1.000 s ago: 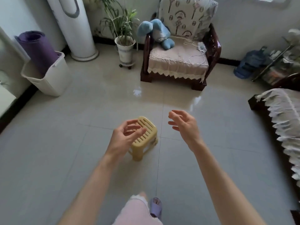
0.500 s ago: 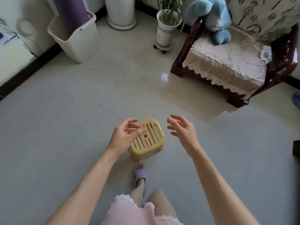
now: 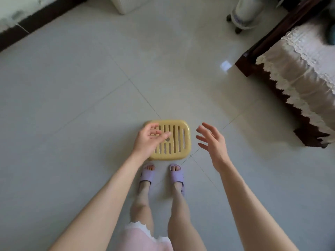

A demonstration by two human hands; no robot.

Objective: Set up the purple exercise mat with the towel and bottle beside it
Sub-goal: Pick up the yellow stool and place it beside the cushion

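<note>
hands, l (image 3: 149, 140) & r (image 3: 212, 142), empty, loose above yellow stool (image 3: 175, 140).

Yellow slatted stool (image 3: 174, 140) on tiled floor (image 3: 90, 105); lace-covered armchair (image 3: 299, 69) right; white basket (image 3: 126, 4) top.

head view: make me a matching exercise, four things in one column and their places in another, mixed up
1 stool
2 slippers
3 lace cover
4 basket

A on the person's feet
B at the top edge, left of centre
C on the floor just ahead of the toes
D draped over the dark chair at right

Pairs: 1-C, 2-A, 3-D, 4-B
</note>
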